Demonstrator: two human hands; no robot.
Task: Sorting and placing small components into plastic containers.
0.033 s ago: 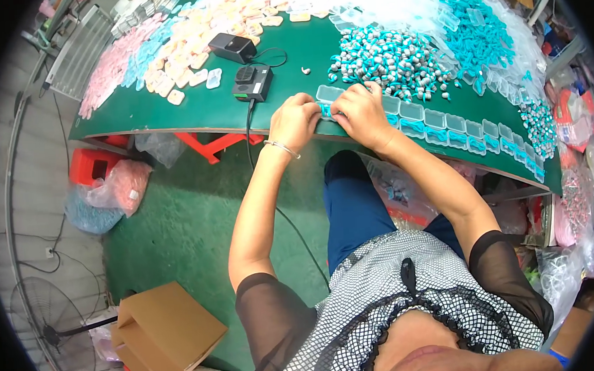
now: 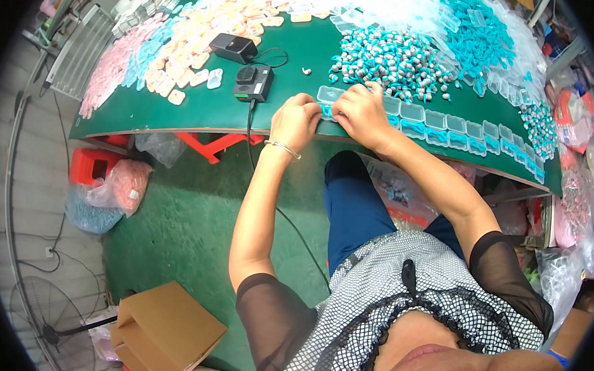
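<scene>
Clear plastic, small and rectangular, the little box [image 2: 329, 96] at the near edge of the green table [image 2: 190, 107] sits between both hands, with a bit of teal cord showing at its front. The left hand [image 2: 296, 121] is curled, its fingertips pressed against the box's left end; a thin bracelet [image 2: 282, 147] circles that wrist. The right hand [image 2: 362, 113] lies over the box's right side with fingers bent down onto it, so how tightly it pinches cannot be told from this angle. Both hands touch each other just above the table edge.

From the box a row of clear plastic boxes holding teal cords [image 2: 471, 134] runs to the right along the table's front edge, each one just beside the next. Behind the hands lies a heap of small teal-and-white earbuds [image 2: 391, 61], and farther right a pile of loose teal cords [image 2: 478, 35]. To the left of the hands stand two small black devices [image 2: 252, 83], a black cable [image 2: 253, 130] dropping from the nearer one over the table edge. Beyond them spread pale orange, pink and light blue packets [image 2: 186, 46].

Below the table, on the green floor, are a red plastic stool [image 2: 92, 167], bags of pink and blue pieces [image 2: 110, 193], a brown cardboard box [image 2: 167, 336] and a floor fan [image 2: 47, 323].
</scene>
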